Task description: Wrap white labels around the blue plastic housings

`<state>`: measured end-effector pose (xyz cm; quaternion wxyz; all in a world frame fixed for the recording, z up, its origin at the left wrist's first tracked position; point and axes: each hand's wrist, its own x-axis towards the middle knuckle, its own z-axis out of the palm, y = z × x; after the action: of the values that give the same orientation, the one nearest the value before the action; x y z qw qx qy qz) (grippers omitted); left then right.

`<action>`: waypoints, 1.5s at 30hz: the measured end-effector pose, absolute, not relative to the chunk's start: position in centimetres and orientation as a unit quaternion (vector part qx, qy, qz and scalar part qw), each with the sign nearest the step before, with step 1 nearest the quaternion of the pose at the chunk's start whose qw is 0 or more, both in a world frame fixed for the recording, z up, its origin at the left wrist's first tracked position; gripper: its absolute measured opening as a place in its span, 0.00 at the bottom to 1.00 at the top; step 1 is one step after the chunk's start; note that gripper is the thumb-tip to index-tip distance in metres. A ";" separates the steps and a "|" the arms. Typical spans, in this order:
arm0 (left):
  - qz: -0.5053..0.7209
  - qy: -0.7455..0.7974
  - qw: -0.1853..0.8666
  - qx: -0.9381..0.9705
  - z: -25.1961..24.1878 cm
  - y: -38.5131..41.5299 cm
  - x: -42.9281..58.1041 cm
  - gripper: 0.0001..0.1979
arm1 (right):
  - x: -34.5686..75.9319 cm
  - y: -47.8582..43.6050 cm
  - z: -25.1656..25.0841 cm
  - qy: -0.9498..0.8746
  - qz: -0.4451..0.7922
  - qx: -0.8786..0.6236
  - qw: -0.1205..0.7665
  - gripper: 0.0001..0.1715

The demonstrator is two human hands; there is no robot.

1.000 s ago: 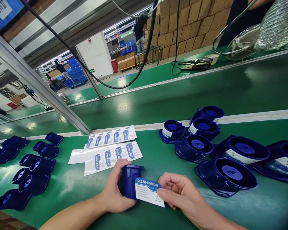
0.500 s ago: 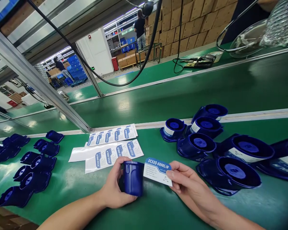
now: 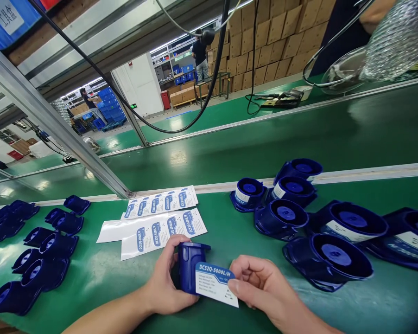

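My left hand (image 3: 170,280) is wrapped round a dark blue plastic housing (image 3: 187,262), held on its side above the green table. Between the thumb and fingers of my right hand (image 3: 254,283) is the right end of a white and blue label (image 3: 211,282) printed "DC52Q-5000L/H". Its left end overlaps the housing's ribbed side; whether it sticks there I cannot tell. Behind my left hand lie sheets of the same labels (image 3: 163,232), partly overlapping one another.
Several labelled blue housings (image 3: 337,260) stand on the right of the green table (image 3: 153,320). More housings without visible labels (image 3: 52,273) lie at the left. A slanted metal post (image 3: 91,153) rises behind the sheets, and a black cable (image 3: 174,131) hangs above the belt (image 3: 257,144).
My right hand has brought the label left and down, so its left part now lies over the housing. The housing has tilted slightly in my left hand. The view has shifted a little.
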<state>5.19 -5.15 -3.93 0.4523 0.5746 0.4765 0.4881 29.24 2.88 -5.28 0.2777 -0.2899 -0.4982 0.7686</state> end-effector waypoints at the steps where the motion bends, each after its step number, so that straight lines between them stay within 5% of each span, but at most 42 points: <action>1: 0.490 0.476 0.445 0.579 -4.1 -5.1 5.2 0.46 | 29.2 2.7 -5.3 -0.499 0.768 -0.289 0.278 0.30; 21: 0.483 0.459 0.384 0.639 -4.2 -4.8 5.0 0.45 | 29.2 2.8 -7.2 -0.519 0.755 -0.291 0.277 0.27; 45: 0.483 0.460 0.386 0.637 -4.4 -4.8 4.8 0.47 | 28.9 2.3 -3.4 -0.495 0.750 -0.336 0.283 0.28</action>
<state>4.83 -4.81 -4.41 0.3858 0.6373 0.4596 0.4834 28.87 2.27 -3.40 0.2827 -0.3358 -0.4947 0.7501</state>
